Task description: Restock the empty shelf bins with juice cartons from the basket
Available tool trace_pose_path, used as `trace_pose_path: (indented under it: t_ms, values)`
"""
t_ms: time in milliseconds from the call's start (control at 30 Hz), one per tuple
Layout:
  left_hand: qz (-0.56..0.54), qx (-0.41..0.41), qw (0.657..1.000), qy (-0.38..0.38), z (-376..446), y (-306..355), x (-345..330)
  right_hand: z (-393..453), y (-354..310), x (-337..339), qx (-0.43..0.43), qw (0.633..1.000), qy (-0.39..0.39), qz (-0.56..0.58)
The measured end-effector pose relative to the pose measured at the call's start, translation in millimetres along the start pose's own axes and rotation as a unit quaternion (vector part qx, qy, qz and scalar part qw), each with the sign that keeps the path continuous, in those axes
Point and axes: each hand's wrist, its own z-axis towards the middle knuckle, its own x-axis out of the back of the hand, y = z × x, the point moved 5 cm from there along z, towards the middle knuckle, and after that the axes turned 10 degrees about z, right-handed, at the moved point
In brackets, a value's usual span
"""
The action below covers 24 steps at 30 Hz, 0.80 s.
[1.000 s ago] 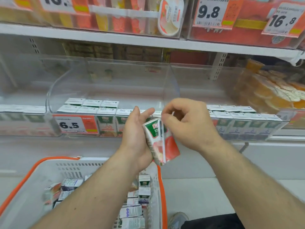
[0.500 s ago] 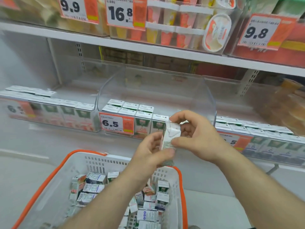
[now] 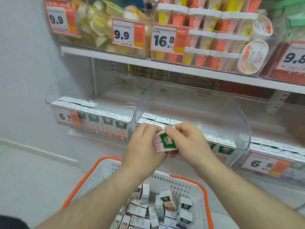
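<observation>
A small juice carton (image 3: 165,142), white and pink with a green label, is held in both hands in front of the middle clear shelf bin (image 3: 231,123). My left hand (image 3: 143,146) grips its left side and bottom. My right hand (image 3: 186,141) pinches its top right corner. Below, the white basket with orange rim (image 3: 189,182) holds several loose cartons (image 3: 158,212). The middle bin has cartons (image 3: 156,119) along its front left. The left bin (image 3: 92,116) carries two rows of cartons.
A right bin (image 3: 272,156) with a 6.5 price tag is lined with cartons. The shelf above (image 3: 148,63) carries bins of fruit cups and desserts with price tags. A white wall stands at the left, pale floor below it.
The view has swung left and down, so the shelf sits further right. The carton has been turned so its green front label faces me; both hands still hold it.
</observation>
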Motion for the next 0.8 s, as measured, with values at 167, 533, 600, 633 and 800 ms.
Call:
trace_pose_path:
  t_ms: [167, 533, 600, 633, 800]
  values:
    - [0.014, -0.007, 1.000, -0.017, 3.8, -30.6, 32.3, -0.9, -8.8, -47.4, 0.007, 1.000, -0.023, -0.016]
    - [-0.151, 0.381, 0.905, 0.112, 36.3, -138.4, 94.0, 97.5, -95.5, -174.6, 0.139, 0.958, -0.037, -0.247]
    - [-0.272, 0.518, 0.804, 0.107, 33.4, -164.2, 91.0, 135.4, -93.1, -196.8, 0.100, 0.945, -0.053, -0.309]
    - [-0.335, 0.555, 0.755, 0.100, 32.2, -172.1, 87.1, 153.0, -85.1, -206.1, 0.067, 0.938, -0.060, -0.333]
    - [-0.531, 0.564, 0.632, 0.010, 38.4, -162.4, 75.1, 188.8, -32.0, -237.7, -0.071, 0.886, -0.158, -0.431]
